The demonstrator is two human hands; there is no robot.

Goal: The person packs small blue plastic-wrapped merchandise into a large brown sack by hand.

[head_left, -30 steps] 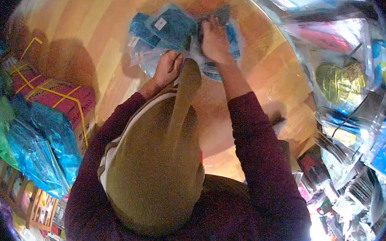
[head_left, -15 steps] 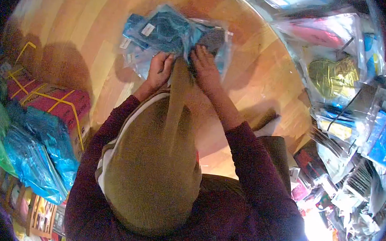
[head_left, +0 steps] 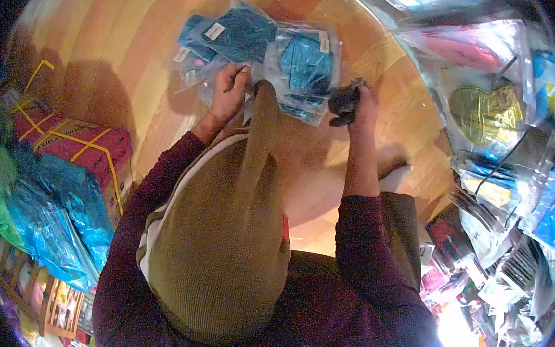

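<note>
My right hand (head_left: 365, 112) is closed around a crumpled dark cloth (head_left: 344, 102), held just to the right of the bagged garments. My left hand (head_left: 230, 93) is pinched at the lower edge of a clear plastic bag (head_left: 196, 83). Above it lie folded teal garments (head_left: 239, 33) in clear bags with white labels. Beside these, to the right, another bagged teal garment (head_left: 304, 61) lies flat on top of more packets. A brown knit cap on the head hides part of the space between my hands.
Wood-patterned floor (head_left: 133, 18) surrounds the packets. At left sit a red box with yellow straps (head_left: 87, 145) and blue plastic bags (head_left: 52, 221). Many bagged goods, including a gold-coloured packet (head_left: 484, 111), are piled along the right side.
My right hand has moved right, off the packets, carrying the dark cloth that lay on them. The right-hand teal packet is now uncovered. My left hand has barely moved.
</note>
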